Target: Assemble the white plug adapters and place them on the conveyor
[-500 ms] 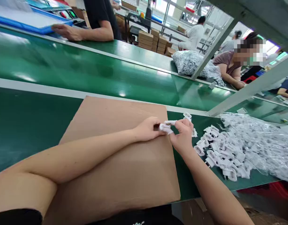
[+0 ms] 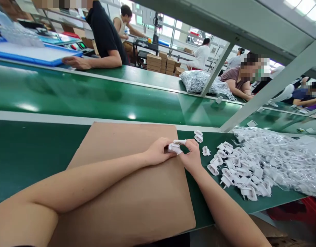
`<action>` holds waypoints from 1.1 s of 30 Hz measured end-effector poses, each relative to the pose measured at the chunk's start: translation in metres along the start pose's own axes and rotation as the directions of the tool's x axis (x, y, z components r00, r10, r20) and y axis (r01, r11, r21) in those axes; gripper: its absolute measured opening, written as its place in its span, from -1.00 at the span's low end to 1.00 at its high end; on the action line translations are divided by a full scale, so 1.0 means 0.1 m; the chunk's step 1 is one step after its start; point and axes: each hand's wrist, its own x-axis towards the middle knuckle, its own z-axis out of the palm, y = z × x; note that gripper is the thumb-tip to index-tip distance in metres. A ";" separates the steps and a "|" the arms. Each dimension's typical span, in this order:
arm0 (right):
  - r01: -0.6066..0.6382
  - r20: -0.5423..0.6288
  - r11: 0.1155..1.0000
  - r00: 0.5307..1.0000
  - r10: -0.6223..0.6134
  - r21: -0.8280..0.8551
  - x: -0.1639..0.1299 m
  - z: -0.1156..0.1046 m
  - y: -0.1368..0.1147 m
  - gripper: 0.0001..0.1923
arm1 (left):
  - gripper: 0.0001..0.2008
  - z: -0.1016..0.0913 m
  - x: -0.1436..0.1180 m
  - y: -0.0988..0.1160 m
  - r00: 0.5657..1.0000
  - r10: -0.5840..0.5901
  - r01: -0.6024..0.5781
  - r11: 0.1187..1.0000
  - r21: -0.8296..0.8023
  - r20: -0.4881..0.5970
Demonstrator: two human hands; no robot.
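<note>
From my remote seat, by head camera: green bench top (image 2: 31, 147), glossy, with a large brown cardboard sheet (image 2: 137, 192) laid flat near its front edge. Left forearm crosses the sheet. Near the sheet's far right corner, a small white plastic piece (image 2: 174, 147) sits between both hands. My left hand (image 2: 160, 151) pinches it from one side; my right hand (image 2: 192, 156), white coverings on thumb and forefinger, pinches it from the other. Fine detail of the piece is hidden by fingers.

Right of the cardboard: two white pieces (image 2: 198, 136) together, a lone piece (image 2: 205, 151) nearer, then a loose heap of similar pieces (image 2: 237, 164) running up against a clear plastic bag (image 2: 281, 154).

Beyond a pale strip (image 2: 44, 117), a shiny green lane (image 2: 101, 99) reflects overhead light. Across it, a co-worker in a dark top (image 2: 106, 37) has one hand at a blue-edged tray (image 2: 57, 61). Further right, another filled bag (image 2: 195, 80) lies beside a slanting metal post (image 2: 216, 70). Brown cartons (image 2: 154, 61) stand stacked behind.
</note>
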 end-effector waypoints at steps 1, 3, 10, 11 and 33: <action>-0.007 -0.005 1.000 1.000 0.007 0.024 0.01 -0.01 0.03 -0.77 | -0.73 -0.01 0.03 -0.01 0.999 -0.025 0.026 0.999 -0.031 0.034; -0.017 -0.030 1.000 0.999 0.017 -0.001 0.03 -0.04 0.12 -0.66 | -0.69 -0.07 0.15 -0.04 0.993 -0.095 0.099 0.994 -0.053 0.073; -0.251 0.048 0.774 0.939 0.340 -0.581 0.09 -0.20 0.35 -0.42 | -0.72 -0.67 0.92 -0.34 0.898 -0.248 0.383 0.846 0.370 -0.363; -0.236 0.087 0.756 0.929 0.360 -0.610 0.08 -0.22 0.33 -0.45 | -0.71 -0.75 1.00 -0.40 0.872 -0.261 0.429 0.815 0.389 -0.415; -0.179 0.194 0.984 0.965 0.178 -0.010 -0.13 -0.02 -0.07 -0.85 | -0.52 0.07 0.15 -0.09 0.992 -0.106 0.119 0.964 -0.237 0.065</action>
